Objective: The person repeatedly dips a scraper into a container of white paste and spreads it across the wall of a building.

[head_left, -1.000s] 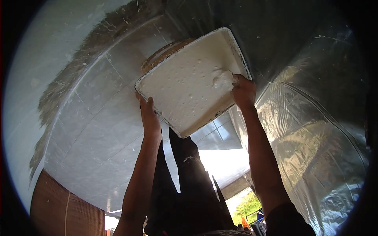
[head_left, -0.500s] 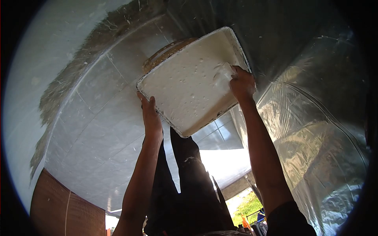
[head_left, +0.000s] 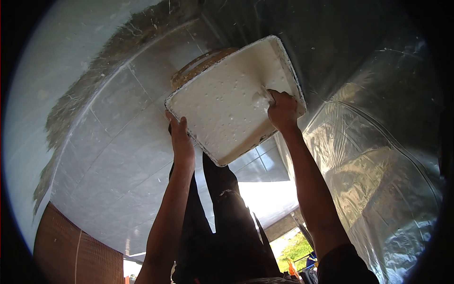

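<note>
A rectangular tray [head_left: 249,150] with a crusted rim holds thick white paste [head_left: 215,106], dotted with small bubbles and lumps. My left hand [head_left: 181,144] grips the tray's left edge, thumb on the rim and fingers underneath. Inside the right half of the tray, my right hand [head_left: 284,112] is closed around a small tool [head_left: 263,98] smeared with white. Its working end touches the paste; the coating hides what kind of tool it is. Under the tray's far left side shows part of a brown round-edged object [head_left: 201,66].
Grey tiles [head_left: 113,151] cover the floor, and a rough dark strip [head_left: 94,94] runs along the pale wall at left. Shiny plastic sheeting [head_left: 369,180] hangs or lies at right. A brown ribbed panel [head_left: 78,246] stands lower left.
My right hand and the tool have moved left and slightly nearer to me, through the paste toward the tray's middle. The left hand keeps its grip, and the tray is almost still.
</note>
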`<state>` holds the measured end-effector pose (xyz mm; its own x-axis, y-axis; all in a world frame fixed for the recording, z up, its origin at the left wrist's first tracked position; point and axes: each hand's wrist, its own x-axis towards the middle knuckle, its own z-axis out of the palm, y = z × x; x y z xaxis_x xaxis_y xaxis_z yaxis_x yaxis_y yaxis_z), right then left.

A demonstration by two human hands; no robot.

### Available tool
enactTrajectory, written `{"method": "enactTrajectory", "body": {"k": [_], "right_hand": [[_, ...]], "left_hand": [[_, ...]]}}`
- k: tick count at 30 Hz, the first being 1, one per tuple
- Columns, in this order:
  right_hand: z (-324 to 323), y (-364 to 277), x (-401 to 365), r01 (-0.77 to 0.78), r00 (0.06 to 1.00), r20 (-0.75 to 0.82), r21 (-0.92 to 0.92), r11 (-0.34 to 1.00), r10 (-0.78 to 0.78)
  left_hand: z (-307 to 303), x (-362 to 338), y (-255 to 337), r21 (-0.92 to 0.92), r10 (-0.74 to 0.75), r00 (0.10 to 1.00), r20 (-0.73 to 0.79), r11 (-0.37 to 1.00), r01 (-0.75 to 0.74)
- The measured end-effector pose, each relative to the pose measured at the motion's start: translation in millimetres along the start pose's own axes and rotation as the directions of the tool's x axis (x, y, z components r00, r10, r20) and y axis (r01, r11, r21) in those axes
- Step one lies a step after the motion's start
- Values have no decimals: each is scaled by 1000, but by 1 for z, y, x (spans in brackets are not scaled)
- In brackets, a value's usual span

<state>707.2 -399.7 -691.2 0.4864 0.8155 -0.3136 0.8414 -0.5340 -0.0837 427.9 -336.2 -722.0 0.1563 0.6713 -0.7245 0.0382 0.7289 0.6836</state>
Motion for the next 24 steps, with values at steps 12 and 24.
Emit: {"method": "enactTrajectory", "body": {"k": [12,24], "right_hand": [[2,-23,-24,-74,987,-109,327,942,116],[-6,6,16,-18,987,-145,360,933,75]], "left_hand": [[-3,-2,1,25,-9,1000,-1,1000,9],[7,-20,32,-49,-33,999,43,998,35]]}}
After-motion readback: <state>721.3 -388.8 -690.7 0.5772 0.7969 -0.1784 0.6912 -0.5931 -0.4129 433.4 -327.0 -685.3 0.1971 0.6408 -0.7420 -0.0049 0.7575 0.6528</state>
